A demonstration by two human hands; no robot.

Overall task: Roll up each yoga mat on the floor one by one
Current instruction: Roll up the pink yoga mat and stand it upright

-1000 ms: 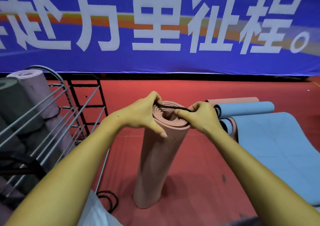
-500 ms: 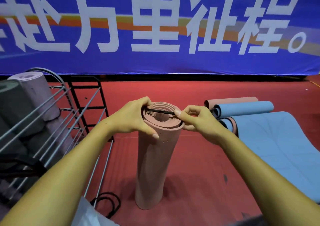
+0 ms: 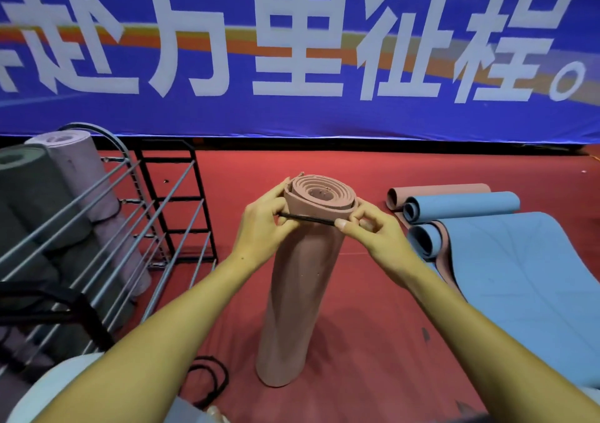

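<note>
A pink rolled yoga mat (image 3: 298, 279) stands upright on its end on the red floor (image 3: 373, 341), leaning slightly, in the middle of the view. Both hands work at its top. The left hand (image 3: 263, 224) curls around the roll's left side, its grip pinching one end of a thin black band (image 3: 306, 219) stretched across the front of the roll just under the rim. The right hand (image 3: 370, 228) pinches the band's other end between thumb and fingers at the right edge; the far side of the band is hidden behind the roll, so it probably loops all the way around.

To the right, lying on the floor close by, is a blue mat (image 3: 519, 279), partly unrolled, with more curled blue and pink rolls (image 3: 454, 200) just behind it. To the left stands a metal rack (image 3: 136, 228) with grey bars, holding a dark green rolled mat (image 3: 32, 195) and a mauve rolled mat (image 3: 87, 189) side by side. A loose black strap (image 3: 211, 380) lies on the floor near the base of the upright roll. A blue banner (image 3: 292, 114) with large white characters fills the background.
</note>
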